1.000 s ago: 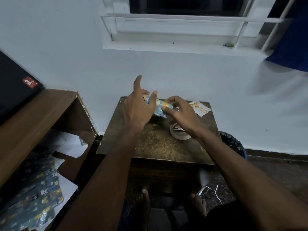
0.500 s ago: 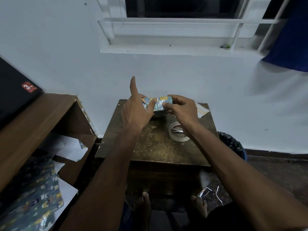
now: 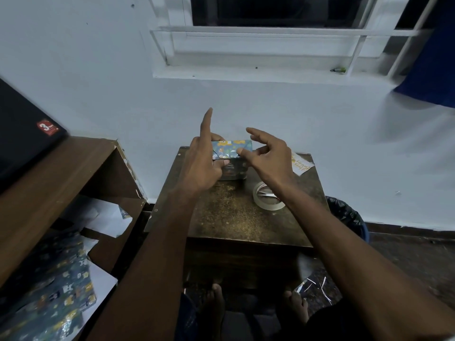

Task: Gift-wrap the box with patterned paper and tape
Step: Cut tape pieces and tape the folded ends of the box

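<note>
Brown table (image 3: 229,217): left hand (image 3: 200,166) is gripping the box (image 3: 232,153) upright, forefinger raised. Right hand (image 3: 268,156) is hovering open, thumb touching the end flap; untaped, that fold is likely springing loose.

Your box (image 3: 231,158) is standing at the table's (image 3: 229,217) far edge, tape roll (image 3: 267,199) lying right, card (image 3: 300,164) sitting beyond it.

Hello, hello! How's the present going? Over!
Left hand steadies wrapped box, forefinger up. Right hand open, thumb on end flap. Tape roll beside it. Nothing blocking.
</note>
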`<action>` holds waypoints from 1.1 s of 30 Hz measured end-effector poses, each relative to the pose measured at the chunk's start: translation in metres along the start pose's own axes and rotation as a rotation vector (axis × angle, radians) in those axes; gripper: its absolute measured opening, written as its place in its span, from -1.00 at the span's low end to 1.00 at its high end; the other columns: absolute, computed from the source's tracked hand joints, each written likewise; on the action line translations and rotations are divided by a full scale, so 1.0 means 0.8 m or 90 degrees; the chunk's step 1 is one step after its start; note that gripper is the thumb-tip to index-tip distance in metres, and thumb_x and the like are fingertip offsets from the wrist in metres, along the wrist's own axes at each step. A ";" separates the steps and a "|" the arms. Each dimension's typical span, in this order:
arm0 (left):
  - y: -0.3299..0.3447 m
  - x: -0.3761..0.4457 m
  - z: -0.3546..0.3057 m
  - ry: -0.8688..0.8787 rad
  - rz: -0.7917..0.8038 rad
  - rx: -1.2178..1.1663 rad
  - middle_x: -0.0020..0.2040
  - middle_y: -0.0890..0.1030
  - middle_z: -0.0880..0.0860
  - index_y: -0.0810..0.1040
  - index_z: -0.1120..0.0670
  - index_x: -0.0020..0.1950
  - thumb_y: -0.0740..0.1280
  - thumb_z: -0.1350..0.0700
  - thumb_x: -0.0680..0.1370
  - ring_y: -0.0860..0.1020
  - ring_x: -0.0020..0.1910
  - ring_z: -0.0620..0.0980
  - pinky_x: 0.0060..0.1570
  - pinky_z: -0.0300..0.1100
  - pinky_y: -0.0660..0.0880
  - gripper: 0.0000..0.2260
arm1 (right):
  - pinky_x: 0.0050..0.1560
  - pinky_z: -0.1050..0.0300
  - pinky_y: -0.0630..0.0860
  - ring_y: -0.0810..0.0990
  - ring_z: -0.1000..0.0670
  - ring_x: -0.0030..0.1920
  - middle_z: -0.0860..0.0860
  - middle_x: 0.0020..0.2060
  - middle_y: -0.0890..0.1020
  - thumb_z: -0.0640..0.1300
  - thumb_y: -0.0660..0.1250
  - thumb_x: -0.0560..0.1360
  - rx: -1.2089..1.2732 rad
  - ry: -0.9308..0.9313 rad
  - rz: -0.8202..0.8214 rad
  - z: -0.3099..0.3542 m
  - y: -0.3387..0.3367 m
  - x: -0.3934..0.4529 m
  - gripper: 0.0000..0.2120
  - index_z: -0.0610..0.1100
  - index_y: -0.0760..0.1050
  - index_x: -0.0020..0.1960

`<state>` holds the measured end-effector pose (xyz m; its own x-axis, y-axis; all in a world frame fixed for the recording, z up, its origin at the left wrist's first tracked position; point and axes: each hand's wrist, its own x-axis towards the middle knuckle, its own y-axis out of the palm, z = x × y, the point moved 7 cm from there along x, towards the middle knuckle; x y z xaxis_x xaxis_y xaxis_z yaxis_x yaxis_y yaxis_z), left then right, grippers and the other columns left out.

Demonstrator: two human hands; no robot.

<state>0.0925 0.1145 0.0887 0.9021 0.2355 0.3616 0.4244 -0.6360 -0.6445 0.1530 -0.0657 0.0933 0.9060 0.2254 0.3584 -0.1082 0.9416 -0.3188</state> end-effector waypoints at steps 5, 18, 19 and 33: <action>-0.002 0.000 0.000 0.000 -0.013 -0.046 0.21 0.55 0.05 -0.11 -0.26 0.68 0.63 0.33 0.41 0.60 0.18 0.03 0.12 0.05 0.67 0.17 | 0.13 0.07 0.62 0.66 0.11 0.08 0.06 0.21 0.70 -0.11 0.58 0.46 0.000 -0.068 0.016 0.005 0.005 -0.001 -0.74 0.02 0.75 0.15; -0.012 0.002 -0.007 0.035 -0.043 -0.190 0.55 0.37 0.03 0.69 -0.02 0.27 0.71 0.25 0.30 0.36 0.52 -0.09 0.18 -0.57 0.39 -0.43 | 0.00 0.20 0.62 0.63 0.24 -0.06 0.12 0.08 0.74 -0.13 0.62 0.41 0.025 -0.057 0.022 -0.008 0.009 0.010 -0.74 0.04 0.77 0.09; -0.012 0.001 -0.008 0.030 -0.043 -0.196 0.57 0.35 0.03 0.70 -0.01 0.24 0.71 0.26 0.30 0.37 0.51 -0.10 0.15 -0.57 0.41 -0.45 | -0.01 0.20 0.62 0.63 0.25 -0.08 0.13 0.05 0.74 -0.14 0.62 0.41 0.034 -0.051 0.021 -0.008 0.009 0.011 -0.74 0.04 0.77 0.08; -0.003 -0.008 -0.016 -0.022 -0.014 -0.144 0.69 0.20 -0.09 0.75 -0.09 0.21 0.67 0.16 0.39 0.26 0.63 0.00 0.51 0.14 0.39 -0.58 | -0.03 0.11 0.68 0.68 0.13 -0.11 0.17 0.07 0.73 -0.13 0.61 0.42 0.044 -0.019 0.040 -0.012 0.009 0.017 -0.74 0.06 0.77 0.09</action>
<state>0.0845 0.1049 0.0965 0.8965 0.2742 0.3479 0.4194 -0.7784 -0.4672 0.1681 -0.0582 0.0875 0.8841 0.2908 0.3659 -0.1934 0.9403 -0.2801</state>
